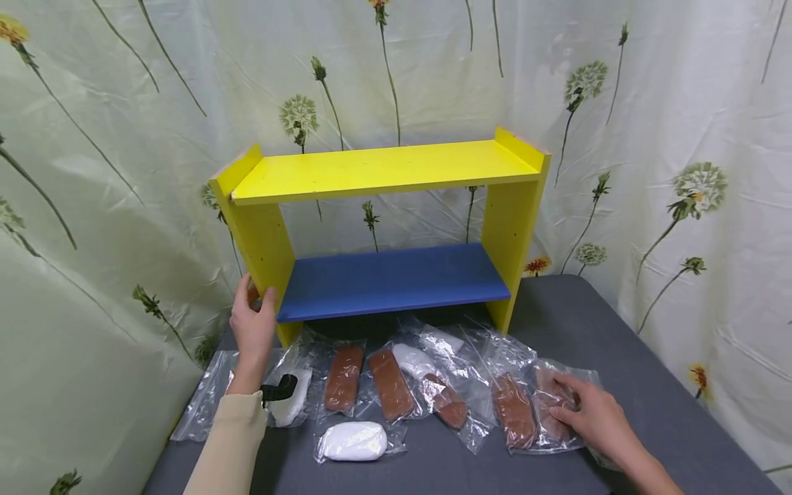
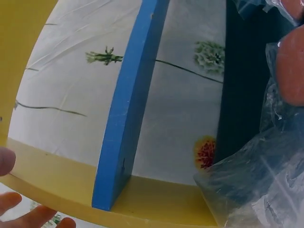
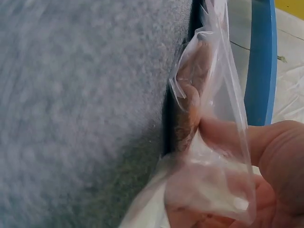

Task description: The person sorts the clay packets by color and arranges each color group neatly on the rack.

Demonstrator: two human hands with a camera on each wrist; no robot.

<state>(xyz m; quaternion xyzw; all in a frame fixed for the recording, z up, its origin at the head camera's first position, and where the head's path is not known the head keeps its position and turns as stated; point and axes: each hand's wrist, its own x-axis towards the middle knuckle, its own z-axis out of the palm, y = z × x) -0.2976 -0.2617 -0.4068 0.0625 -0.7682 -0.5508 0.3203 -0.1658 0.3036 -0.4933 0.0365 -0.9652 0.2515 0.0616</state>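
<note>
Here is the rightmost plastic bag point(image 1: 544, 392), flat on the dark grey tabletop point(image 1: 650, 399) in front of the shelf unit's right end, a brown slab point(image 1: 552, 423) inside. The right hand point(image 1: 590, 416) has it in what looks like a pinch, thumb on one face, fingers showing through the film. Slick plastic, loosely puckered: the danger is that the grip catches only film and the slab swings or slides down inside. Whether the bag is sealed, I can't tell; if not, a tilt could spill the slab.

And look just beside it: the neighbouring bagged brown slab point(image 1: 515, 412) lies edge to edge, films overlapping, so a sideways tug could well drag both. Farther left, more bags bunch together, and a bagged white block point(image 1: 355, 441) lies nearest the front.

Over to the left hand point(image 1: 254, 326), holding the yellow left side panel point(image 1: 266, 247), thumb on the inner side, fingers outside. Crumpled film lies right by that panel's foot; pull the panel and the unit could skid, or snag plastic. An uneven tug might also twist the frame around the blue shelf point(image 1: 396, 282) and yellow top shelf point(image 1: 383, 165).
</note>
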